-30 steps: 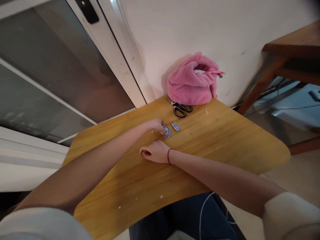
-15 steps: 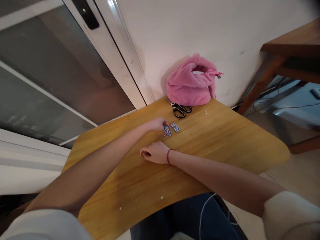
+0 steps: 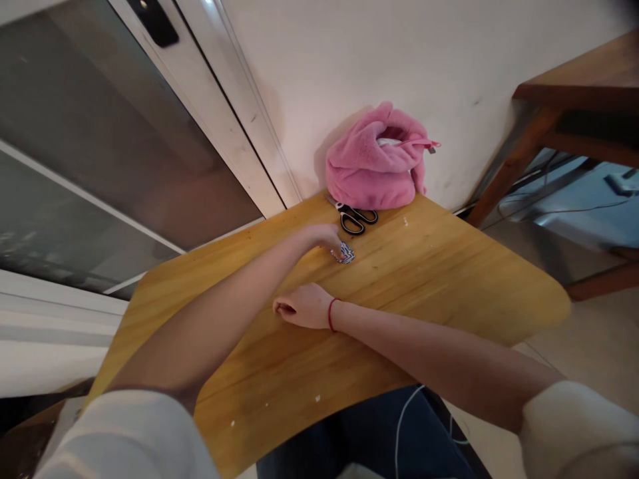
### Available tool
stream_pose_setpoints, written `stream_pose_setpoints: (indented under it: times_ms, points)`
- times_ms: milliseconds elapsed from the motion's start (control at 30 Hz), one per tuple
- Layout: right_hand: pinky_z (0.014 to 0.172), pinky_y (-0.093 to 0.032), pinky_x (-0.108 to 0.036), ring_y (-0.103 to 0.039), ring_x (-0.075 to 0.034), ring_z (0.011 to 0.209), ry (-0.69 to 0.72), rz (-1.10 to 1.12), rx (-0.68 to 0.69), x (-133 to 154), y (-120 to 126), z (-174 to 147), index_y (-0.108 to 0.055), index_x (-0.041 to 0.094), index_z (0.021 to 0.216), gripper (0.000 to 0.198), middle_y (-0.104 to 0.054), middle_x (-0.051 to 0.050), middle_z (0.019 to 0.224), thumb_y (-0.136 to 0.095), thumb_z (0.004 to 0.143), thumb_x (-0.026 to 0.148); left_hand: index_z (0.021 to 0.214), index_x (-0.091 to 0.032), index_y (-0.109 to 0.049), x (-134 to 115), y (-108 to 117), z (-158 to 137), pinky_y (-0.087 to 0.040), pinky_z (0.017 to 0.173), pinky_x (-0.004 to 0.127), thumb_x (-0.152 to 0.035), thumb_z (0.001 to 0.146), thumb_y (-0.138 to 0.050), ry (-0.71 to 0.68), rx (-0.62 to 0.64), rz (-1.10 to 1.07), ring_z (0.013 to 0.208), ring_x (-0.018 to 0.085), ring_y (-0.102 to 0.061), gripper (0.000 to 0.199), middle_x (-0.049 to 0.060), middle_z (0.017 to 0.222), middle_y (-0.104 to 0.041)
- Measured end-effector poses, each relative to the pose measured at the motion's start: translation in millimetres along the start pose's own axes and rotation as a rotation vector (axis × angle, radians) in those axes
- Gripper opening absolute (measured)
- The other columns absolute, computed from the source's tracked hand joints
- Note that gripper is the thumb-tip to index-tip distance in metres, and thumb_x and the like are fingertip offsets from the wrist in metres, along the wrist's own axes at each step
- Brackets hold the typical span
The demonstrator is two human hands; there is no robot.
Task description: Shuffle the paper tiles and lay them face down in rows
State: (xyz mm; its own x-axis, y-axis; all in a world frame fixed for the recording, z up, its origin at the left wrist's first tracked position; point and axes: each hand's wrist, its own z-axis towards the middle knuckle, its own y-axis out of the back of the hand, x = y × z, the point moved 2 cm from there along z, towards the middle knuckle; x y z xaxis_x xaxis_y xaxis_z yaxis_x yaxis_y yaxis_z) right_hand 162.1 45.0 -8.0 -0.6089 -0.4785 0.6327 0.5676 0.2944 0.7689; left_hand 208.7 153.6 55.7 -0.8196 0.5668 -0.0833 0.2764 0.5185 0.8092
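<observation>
Standing at the far left, a white-framed door [image 3: 219, 120] with dark panes met the edge of the wooden desk [image 3: 424, 279]. White specks [image 3: 317, 398] lay toward the desk's near side. Farther in, the right hand [image 3: 303, 306] rested on the wood, its fingers curled together, with a red cord [image 3: 331, 314] around the wrist. Just beyond and slightly right, the left hand [image 3: 330, 237] reached down to some small blue-and-white patterned pieces [image 3: 345, 253] on the desk; its fingertips touched them, though I could not tell whether they clamped or merely pressed. Black-handled scissors [image 3: 353, 223] lay just past the pieces, in front of a soft pink pouch [image 3: 369, 169] near the wall [image 3: 349, 60]. Wooden furniture [image 3: 554, 100] stood at the far right.
</observation>
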Motion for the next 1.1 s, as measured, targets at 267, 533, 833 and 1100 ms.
stream_pose_setpoints:
  times_ms: [267,533,833,1100]
  points:
    - [0.065,-0.034,-0.026,-0.063,-0.015,0.087,0.004,-0.020,-0.010,-1,-1,1,-0.066,0.024,0.102,0.025,-0.071,0.000,0.097,-0.045,0.089,0.026,0.074,-0.016,-0.065,8,-6,-2,-0.035,0.061,0.026,-0.032,0.061,-0.075,-0.077,-0.034,-0.132,0.078,0.020,-0.055,0.023,0.002,0.070,-0.058]
    - [0.064,-0.033,-0.025,-0.062,-0.015,0.084,0.004,-0.019,-0.010,0,0,1,-0.066,0.023,0.100,0.025,-0.071,0.000,0.094,-0.045,0.088,0.025,0.078,-0.013,-0.066,-3,-7,-12,-0.037,0.064,0.027,-0.025,0.065,-0.074,-0.027,-0.058,-0.136,0.081,0.022,-0.056,0.019,0.003,0.072,-0.059]
    - [0.066,-0.034,-0.027,-0.063,-0.016,0.086,0.010,-0.032,-0.005,-1,0,1,-0.066,0.023,0.101,0.026,-0.071,0.000,0.097,-0.044,0.088,0.026,0.079,-0.015,-0.062,2,-14,-4,-0.037,0.062,0.025,-0.023,0.064,-0.073,-0.090,-0.068,-0.185,0.079,0.018,-0.056,0.020,0.002,0.077,-0.061]
    - [0.067,-0.035,-0.026,-0.063,-0.016,0.085,0.016,-0.022,-0.012,-2,-2,2,-0.066,0.023,0.101,0.025,-0.071,-0.001,0.097,-0.044,0.088,0.026,0.095,-0.014,-0.064,-3,-15,-5,-0.040,0.064,0.025,-0.016,0.057,-0.076,-0.132,-0.180,-0.165,0.086,0.020,-0.059,0.040,0.006,0.094,-0.067]
